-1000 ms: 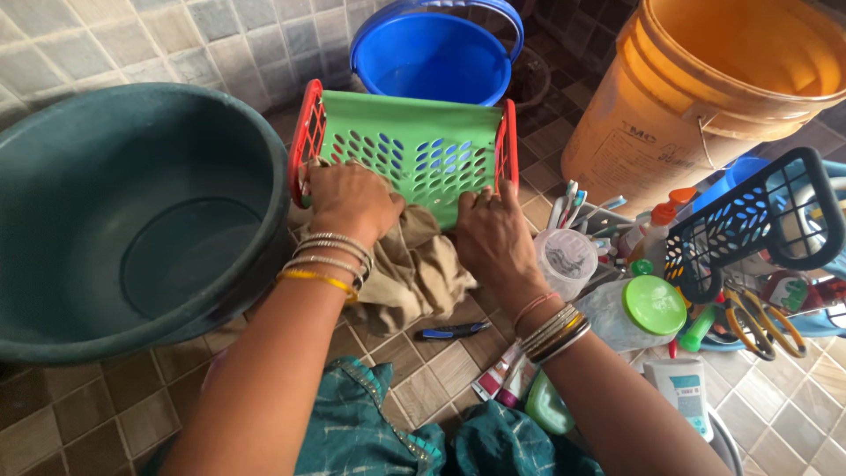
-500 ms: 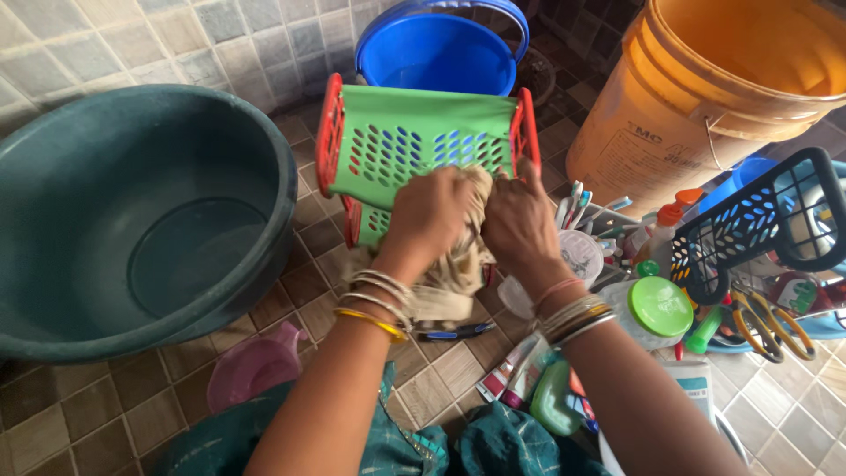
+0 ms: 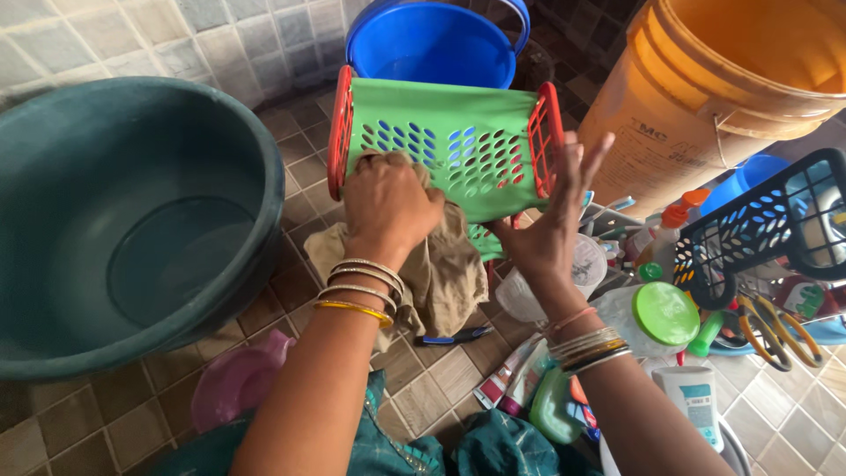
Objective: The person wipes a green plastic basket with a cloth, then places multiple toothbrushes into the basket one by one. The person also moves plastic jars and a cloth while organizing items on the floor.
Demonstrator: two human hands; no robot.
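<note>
Left hand [image 3: 388, 204]: closed into a fist around a beige cloth [image 3: 436, 269], pressing it against the perforated green face of the rack.
Right hand [image 3: 551, 225]: open, fingers spread, palm braced against the red end frame; it grips nothing.
Rack [image 3: 458, 150]: green plastic basket with red ends, tipped on its side on the tiled floor [image 3: 79, 414], between the two hands and just in front of the blue bucket [image 3: 432, 44].
Cloth: bunched under the fist, the rest hanging loose below the wrist.
Handling, rack: probably light and stiff, slightly springy; likely slippery if wet. The red end frames look the firmest hold.
Handling, cloth: soft, limp; best taken in a wad.
Around: dark green basin [image 3: 123, 211] to the left, orange bucket [image 3: 731, 79] to the right, green-lidded jar [image 3: 648, 317] and black basket [image 3: 758, 225] nearby.
</note>
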